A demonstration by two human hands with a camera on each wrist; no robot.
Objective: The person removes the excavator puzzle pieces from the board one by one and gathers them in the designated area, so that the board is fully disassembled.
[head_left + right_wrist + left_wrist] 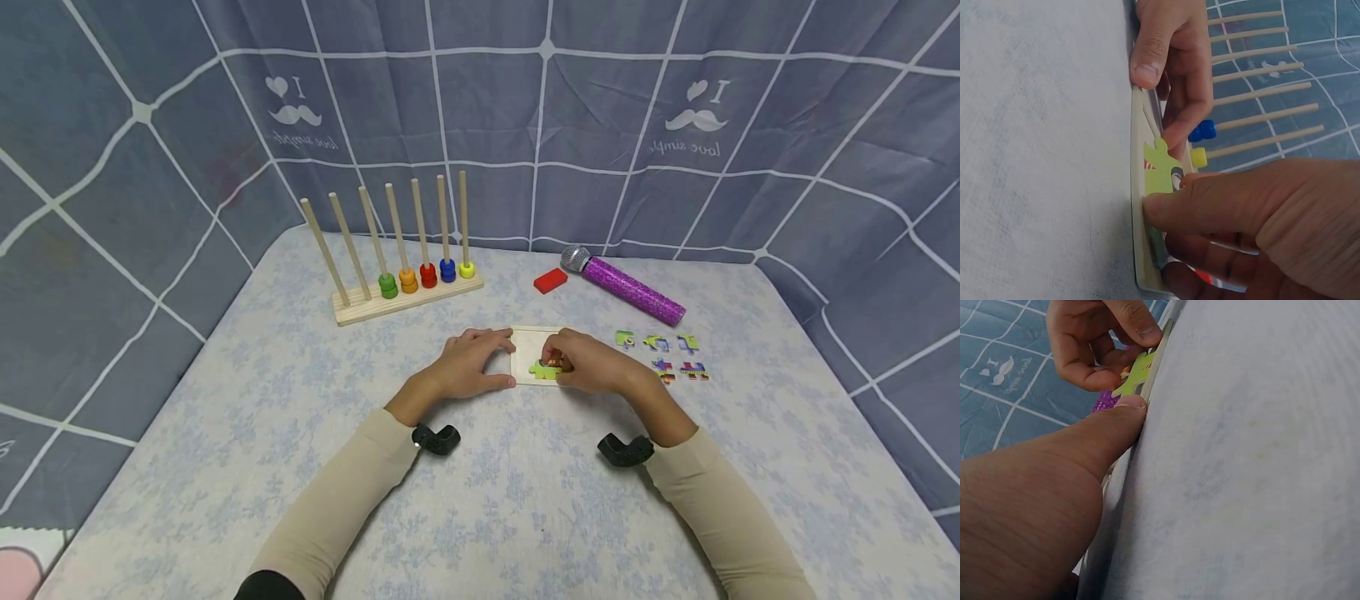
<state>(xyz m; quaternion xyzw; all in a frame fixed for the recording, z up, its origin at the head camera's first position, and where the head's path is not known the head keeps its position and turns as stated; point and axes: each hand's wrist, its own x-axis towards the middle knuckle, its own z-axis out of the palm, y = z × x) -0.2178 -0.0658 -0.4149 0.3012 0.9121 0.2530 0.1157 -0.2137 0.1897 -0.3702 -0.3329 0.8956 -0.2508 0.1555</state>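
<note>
A small pale wooden puzzle tray (527, 342) lies on the table between both hands. My left hand (469, 364) holds its left end, thumb at the near corner and fingertips at the far corner. Over the tray's right part, my right hand (592, 362) pinches a lime-green jigsaw piece (1159, 175) with printed detail. The thumb of that hand lies on the piece near the tray's near rim in the right wrist view. Part of the piece and the tray's right end are hidden under the right hand.
Several loose jigsaw pieces (693, 370) lie right of the tray. Behind are a red block (551, 280) and a purple glitter microphone (633, 290). A wooden peg stand (411, 303) with coloured beads stands at the back left. A grey-blue checked curtain (495, 117) surrounds the table.
</note>
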